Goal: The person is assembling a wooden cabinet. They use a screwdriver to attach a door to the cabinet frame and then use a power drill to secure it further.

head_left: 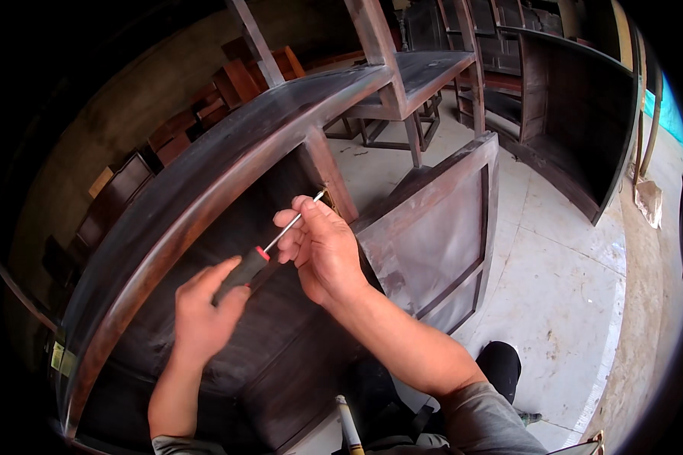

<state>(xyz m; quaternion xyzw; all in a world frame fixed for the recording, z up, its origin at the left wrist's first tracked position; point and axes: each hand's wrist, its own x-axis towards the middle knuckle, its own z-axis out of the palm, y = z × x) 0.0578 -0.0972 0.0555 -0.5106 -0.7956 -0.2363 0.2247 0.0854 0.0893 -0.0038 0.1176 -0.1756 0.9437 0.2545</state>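
Observation:
My left hand (205, 311) grips the dark handle of a screwdriver (244, 273) that has a red collar and a thin metal shaft. Close to the tip, the thumb and fingers of my right hand (328, 246) are closed round the shaft. That tip points at a small brass-coloured hinge (328, 199) on the upright post of a dark brown wooden cabinet (178, 220). Whether a screw sits at the tip is too small to tell. Beside the hinge a framed cabinet door (432, 235) stands swung outward to the right.
Open shelf framing (391, 83) rises above the cabinet top. Behind it, a dark cabinet carcass (577, 114) stands on the pale tiled floor (550, 303). Reddish-brown furniture pieces (235, 83) line the back left. A cigarette (348, 425) juts in at the lower edge.

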